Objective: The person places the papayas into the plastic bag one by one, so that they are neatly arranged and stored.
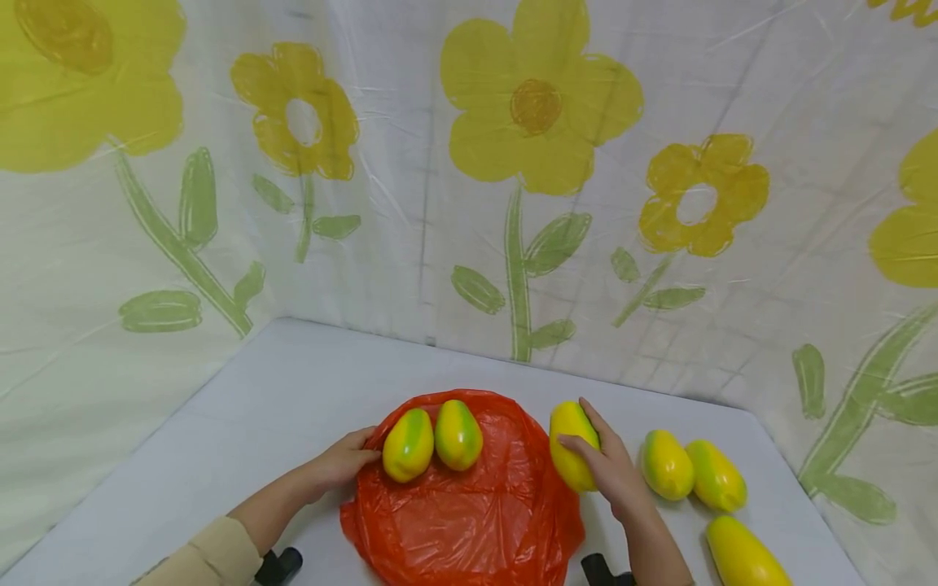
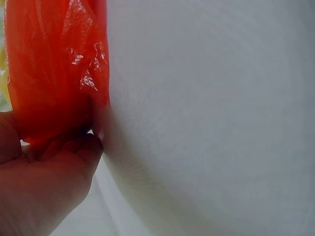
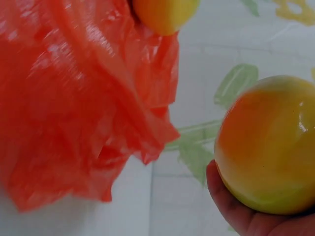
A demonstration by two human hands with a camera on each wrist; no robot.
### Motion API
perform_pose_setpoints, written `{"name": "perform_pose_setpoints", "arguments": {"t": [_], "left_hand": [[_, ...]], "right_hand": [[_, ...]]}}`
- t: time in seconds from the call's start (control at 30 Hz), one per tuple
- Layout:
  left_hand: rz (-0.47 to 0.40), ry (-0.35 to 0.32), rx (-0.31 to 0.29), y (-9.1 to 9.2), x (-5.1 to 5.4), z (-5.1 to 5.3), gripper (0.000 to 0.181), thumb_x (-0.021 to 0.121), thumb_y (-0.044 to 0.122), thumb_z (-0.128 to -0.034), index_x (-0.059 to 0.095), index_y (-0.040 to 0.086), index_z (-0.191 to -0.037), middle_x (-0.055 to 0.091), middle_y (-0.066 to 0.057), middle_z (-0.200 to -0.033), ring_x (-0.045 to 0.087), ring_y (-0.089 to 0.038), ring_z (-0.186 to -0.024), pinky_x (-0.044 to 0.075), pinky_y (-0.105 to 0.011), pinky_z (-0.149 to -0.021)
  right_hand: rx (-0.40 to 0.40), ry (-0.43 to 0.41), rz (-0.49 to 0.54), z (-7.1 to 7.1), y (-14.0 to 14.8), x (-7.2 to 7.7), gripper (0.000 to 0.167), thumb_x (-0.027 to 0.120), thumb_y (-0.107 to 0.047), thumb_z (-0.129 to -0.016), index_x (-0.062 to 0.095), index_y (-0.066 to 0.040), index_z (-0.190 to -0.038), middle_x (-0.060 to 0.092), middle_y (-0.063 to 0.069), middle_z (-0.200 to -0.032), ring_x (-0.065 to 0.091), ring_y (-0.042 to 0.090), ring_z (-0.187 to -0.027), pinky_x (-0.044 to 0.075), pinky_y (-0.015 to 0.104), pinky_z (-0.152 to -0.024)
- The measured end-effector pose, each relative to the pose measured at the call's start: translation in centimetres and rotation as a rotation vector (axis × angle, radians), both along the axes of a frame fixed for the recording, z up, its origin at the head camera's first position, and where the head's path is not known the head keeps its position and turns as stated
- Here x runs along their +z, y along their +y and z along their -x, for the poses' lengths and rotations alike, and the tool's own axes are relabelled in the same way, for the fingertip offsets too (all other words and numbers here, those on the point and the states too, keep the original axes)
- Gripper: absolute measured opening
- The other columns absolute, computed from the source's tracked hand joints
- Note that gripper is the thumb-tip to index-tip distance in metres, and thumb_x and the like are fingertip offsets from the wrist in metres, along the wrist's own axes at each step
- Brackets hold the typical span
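Observation:
A round, shallow holder covered by a red plastic bag (image 1: 469,521) stands in front of me. Two yellow-green papayas (image 1: 458,435) lie side by side on its far left part. At its left rim my left hand (image 1: 344,462) grips the edge, thumb above and fingers beneath, the red plastic (image 2: 54,64) between them. My right hand (image 1: 611,464) holds another papaya (image 1: 567,443) in the air by the right rim. In the right wrist view that papaya (image 3: 270,147) sits against the fingers (image 3: 231,201). What lies under the plastic is hidden.
Three more papayas (image 1: 667,464) lie on the white table (image 1: 293,382) to the right of my right hand. A curtain with painted yellow flowers (image 1: 542,106) hangs behind and beside the table. Dark camera mounts (image 1: 282,563) show near both wrists.

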State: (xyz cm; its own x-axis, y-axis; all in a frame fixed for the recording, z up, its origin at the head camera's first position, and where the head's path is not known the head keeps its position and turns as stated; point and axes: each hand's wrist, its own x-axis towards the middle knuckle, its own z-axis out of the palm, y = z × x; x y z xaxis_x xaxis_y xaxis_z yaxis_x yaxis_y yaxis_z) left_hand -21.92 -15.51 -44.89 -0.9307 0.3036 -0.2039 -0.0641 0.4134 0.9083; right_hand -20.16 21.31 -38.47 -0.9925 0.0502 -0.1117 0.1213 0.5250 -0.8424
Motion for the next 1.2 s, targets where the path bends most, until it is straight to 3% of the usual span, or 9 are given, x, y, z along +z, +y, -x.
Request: {"name": "perform_pose_setpoints", "arguments": {"t": [0.23,0.4,1.0,1.2], "left_hand": [[0.0,0.006,-0.008,0.0,-0.1,0.1,0.039,0.045,0.009,-0.0927,0.045,0.0,-0.131,0.058,-0.013,-0.116,0.056,-0.017,-0.087,0.056,-0.035,-0.079],[0.001,0.011,-0.014,-0.1,-0.1,0.1,0.039,0.045,0.009,-0.0928,0.045,0.0,-0.13,0.058,-0.013,-0.115,0.056,-0.017,-0.087,0.056,-0.035,-0.078],[-0.005,0.009,-0.018,-0.2,0.2,-0.1,0.039,0.044,0.009,-0.0929,0.045,0.0,-0.131,0.058,-0.013,-0.117,0.056,-0.017,-0.089,0.056,-0.034,-0.079],[-0.007,0.009,-0.018,0.0,0.2,-0.1,0.04,0.045,0.009,-0.0929,0.045,0.001,-0.132,0.057,-0.014,-0.117,0.057,-0.017,-0.089,0.056,-0.035,-0.079]], "right_hand": [[0.027,0.084,0.051,1.4,-2.1,0.1,0.071,0.055,-0.039,-0.087,0.024,-0.018,-0.148,0.04,0.019,-0.137,0.046,0.029,-0.103,0.047,0.034,-0.081],[0.038,0.049,0.103,2.4,-3.6,0.2,0.068,0.056,-0.032,-0.088,0.025,-0.018,-0.148,0.04,0.017,-0.138,0.046,0.029,-0.105,0.047,0.033,-0.082],[0.094,0.03,0.073,4.6,-7.1,-1.0,0.069,0.058,-0.031,-0.086,0.029,-0.014,-0.146,0.045,0.018,-0.134,0.048,0.027,-0.101,0.048,0.035,-0.08],[0.113,0.023,0.058,5.5,-7.8,-1.1,0.071,0.06,-0.031,-0.085,0.028,-0.014,-0.147,0.044,0.017,-0.135,0.048,0.028,-0.104,0.048,0.039,-0.085]]}}
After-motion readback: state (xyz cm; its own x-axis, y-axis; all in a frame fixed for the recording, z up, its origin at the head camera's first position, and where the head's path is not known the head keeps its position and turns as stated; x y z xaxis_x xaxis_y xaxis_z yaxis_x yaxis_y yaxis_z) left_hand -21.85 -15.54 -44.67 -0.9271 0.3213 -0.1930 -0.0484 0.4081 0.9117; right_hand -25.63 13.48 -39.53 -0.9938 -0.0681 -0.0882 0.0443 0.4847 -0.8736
